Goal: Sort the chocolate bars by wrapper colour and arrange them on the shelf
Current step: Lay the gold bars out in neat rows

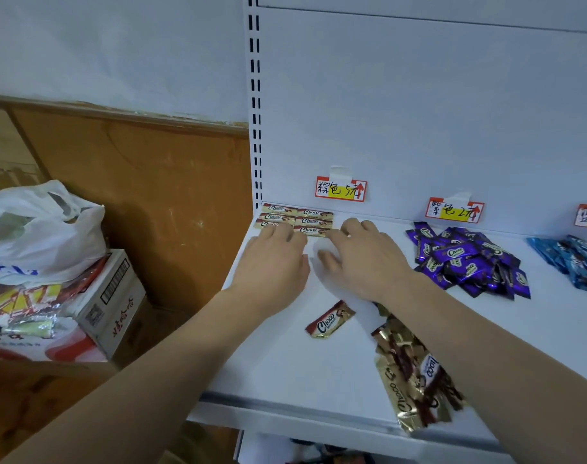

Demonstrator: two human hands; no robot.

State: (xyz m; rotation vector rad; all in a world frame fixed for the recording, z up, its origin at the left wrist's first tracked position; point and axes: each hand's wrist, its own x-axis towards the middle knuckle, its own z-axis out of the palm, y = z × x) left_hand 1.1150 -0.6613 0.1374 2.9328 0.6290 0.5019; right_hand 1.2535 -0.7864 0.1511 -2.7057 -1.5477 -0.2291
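Several gold-brown Choco bars (pixel 310 217) lie in two neat columns in the back left corner of the white shelf (pixel 278 370). My left hand (pixel 273 259) lies flat with straight fingers touching the front bar of the left column. My right hand (pixel 359 256) lies flat beside it, fingertips at the front bar of the right column. One loose gold-brown bar (pixel 330 319) lies on the shelf below my hands. A heap of gold-brown bars (pixel 409 373) sits at the front edge under my right forearm. A purple pile (pixel 466 261) and a blue pile (pixel 573 259) lie to the right.
Price labels (pixel 341 189) hang on the shelf's back panel above the piles. Left of the shelf stands a cardboard box (pixel 118 306) with a white plastic bag (pixel 41 229) and snack packs on top. A wooden panel (pixel 151 202) runs behind the box.
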